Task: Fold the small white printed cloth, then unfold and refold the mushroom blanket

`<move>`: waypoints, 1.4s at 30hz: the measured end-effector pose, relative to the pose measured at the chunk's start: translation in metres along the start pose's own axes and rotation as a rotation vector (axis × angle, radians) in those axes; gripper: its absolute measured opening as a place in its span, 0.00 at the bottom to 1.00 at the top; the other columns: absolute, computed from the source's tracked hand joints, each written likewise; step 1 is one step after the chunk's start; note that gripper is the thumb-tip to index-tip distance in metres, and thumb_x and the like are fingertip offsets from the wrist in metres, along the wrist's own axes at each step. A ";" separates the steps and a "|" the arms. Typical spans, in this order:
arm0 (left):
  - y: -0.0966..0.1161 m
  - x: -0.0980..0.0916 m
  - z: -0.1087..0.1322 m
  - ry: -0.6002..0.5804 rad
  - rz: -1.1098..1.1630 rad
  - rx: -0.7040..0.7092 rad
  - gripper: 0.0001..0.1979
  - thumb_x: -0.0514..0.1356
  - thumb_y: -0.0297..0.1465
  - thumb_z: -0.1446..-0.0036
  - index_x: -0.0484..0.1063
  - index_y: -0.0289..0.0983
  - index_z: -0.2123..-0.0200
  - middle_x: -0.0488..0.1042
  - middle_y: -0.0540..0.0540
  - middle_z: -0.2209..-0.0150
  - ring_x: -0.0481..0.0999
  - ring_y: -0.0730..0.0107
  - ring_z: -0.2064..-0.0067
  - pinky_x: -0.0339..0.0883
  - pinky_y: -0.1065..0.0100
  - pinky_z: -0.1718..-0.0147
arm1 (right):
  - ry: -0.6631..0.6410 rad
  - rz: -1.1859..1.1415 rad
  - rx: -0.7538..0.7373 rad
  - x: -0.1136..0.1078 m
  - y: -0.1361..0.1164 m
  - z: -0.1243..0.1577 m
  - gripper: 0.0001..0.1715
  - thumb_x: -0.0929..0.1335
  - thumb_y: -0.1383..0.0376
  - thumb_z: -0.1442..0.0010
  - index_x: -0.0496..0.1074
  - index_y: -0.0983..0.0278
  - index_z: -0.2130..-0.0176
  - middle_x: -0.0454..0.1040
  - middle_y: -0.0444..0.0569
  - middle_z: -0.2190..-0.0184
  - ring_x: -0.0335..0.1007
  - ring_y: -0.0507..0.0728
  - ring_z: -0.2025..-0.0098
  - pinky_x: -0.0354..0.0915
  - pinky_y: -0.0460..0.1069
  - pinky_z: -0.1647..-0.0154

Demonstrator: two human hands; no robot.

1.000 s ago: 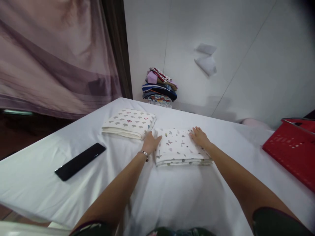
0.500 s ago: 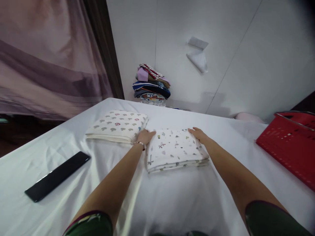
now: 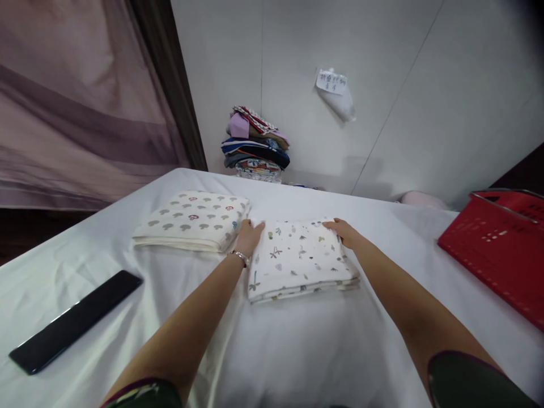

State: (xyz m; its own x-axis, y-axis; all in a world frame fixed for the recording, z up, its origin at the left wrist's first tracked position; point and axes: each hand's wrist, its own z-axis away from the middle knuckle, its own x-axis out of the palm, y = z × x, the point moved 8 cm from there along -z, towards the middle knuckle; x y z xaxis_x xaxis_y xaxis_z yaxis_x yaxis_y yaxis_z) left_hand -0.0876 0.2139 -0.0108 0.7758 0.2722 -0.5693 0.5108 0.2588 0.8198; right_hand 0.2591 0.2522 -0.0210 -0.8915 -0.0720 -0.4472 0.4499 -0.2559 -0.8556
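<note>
Two folded cloths (image 3: 300, 258) (image 3: 192, 220) side by side, basket (image 3: 497, 249) far right.

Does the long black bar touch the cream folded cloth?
No, the long black bar lies apart from the cream folded cloth, bare white sheet between.

A paper note (image 3: 332, 83) on the wall bears handwriting, perhaps numbers, too small to read.

The folded white cloth (image 3: 300, 258) with small colourful prints lies flat on the table centre, edges stacked.
</note>
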 end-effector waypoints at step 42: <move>0.015 0.018 0.119 -0.301 -0.551 0.668 0.25 0.44 0.45 0.40 0.57 0.45 0.42 0.52 0.47 0.37 0.43 0.61 0.35 0.34 0.49 0.39 | 0.006 0.811 -0.575 0.035 0.008 0.142 0.30 0.51 0.51 0.36 0.57 0.59 0.40 0.49 0.46 0.36 0.36 0.56 0.34 0.36 0.59 0.37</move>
State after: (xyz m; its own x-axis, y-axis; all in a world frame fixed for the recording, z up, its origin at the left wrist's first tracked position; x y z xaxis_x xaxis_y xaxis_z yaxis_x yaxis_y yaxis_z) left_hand -0.0224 0.1125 -0.0016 0.3751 -0.0079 -0.9269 0.8726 -0.3345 0.3560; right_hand 0.2239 0.1109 -0.0062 -0.3034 -0.0128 -0.9528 0.8817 0.3753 -0.2859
